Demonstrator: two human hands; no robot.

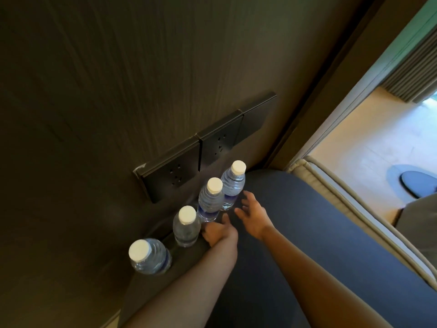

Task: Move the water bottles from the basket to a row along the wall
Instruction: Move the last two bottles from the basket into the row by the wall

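Several clear water bottles with white caps stand upright in a row along the dark wall (118,91) on a dark surface (295,233): the nearest bottle (150,256), a second (185,229), a third (211,200) and the farthest (233,185). My left hand (218,232) rests low beside the base of the third bottle, fingers loosely curled and holding nothing. Just to the right of the two far bottles, my right hand (251,215) hovers with its fingers spread and nothing in it. No basket is in view.
A dark panel of wall sockets (203,147) sits on the wall just behind the bottles. At the right, a light cushioned edge (331,185) borders the dark surface, with pale floor (354,150) and a curtain (411,72) beyond.
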